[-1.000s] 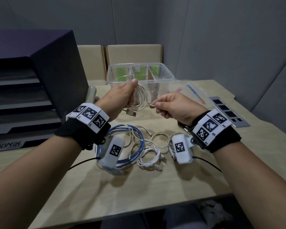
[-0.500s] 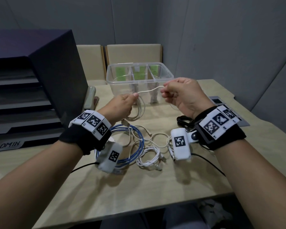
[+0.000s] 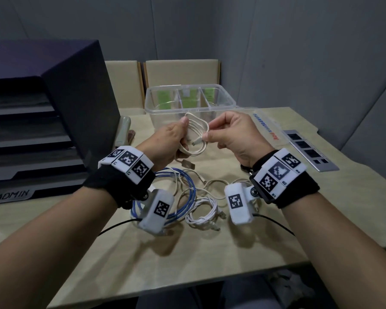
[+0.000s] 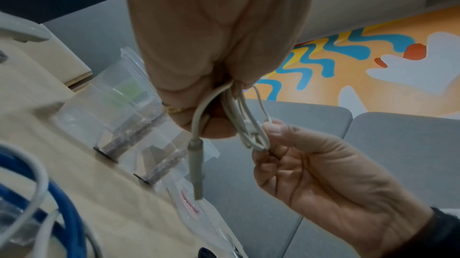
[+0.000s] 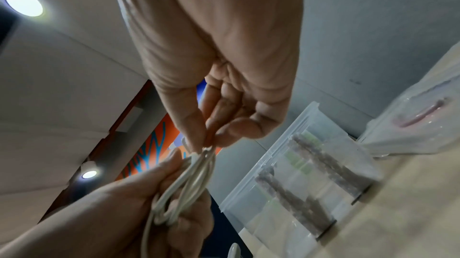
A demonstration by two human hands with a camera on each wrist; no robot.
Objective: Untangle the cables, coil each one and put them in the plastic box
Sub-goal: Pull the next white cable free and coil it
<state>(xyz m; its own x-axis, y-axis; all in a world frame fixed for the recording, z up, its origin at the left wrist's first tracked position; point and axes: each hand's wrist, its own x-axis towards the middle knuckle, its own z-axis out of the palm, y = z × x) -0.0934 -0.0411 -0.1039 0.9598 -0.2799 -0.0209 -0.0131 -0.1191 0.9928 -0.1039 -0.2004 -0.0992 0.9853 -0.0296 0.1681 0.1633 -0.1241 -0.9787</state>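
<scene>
My left hand [image 3: 183,132] grips a small coil of cream cable [image 3: 195,136] in the air in front of the clear plastic box [image 3: 189,101]. My right hand [image 3: 210,131] pinches the coil's right side between thumb and forefinger, close to a small plug. In the left wrist view a grey USB plug [image 4: 196,163] hangs below the coil [image 4: 248,124]. The right wrist view shows both hands on the same loops [image 5: 189,179]. On the table under my wrists lie a blue cable [image 3: 188,192], a white coiled cable [image 3: 203,214] and loose cream cable [image 3: 212,182], partly tangled.
A dark file cabinet [image 3: 60,103] labelled ADMIN stands at the left with a stapler [image 3: 123,128] beside it. The box's clear lid [image 3: 267,128] and a grey strip with black squares [image 3: 310,150] lie to the right. Two chair backs [image 3: 181,72] stand behind the table.
My right hand, which was raised and drawing the cable out, has come down and in to the left hand. The stretched length now lies as another loop on the coil.
</scene>
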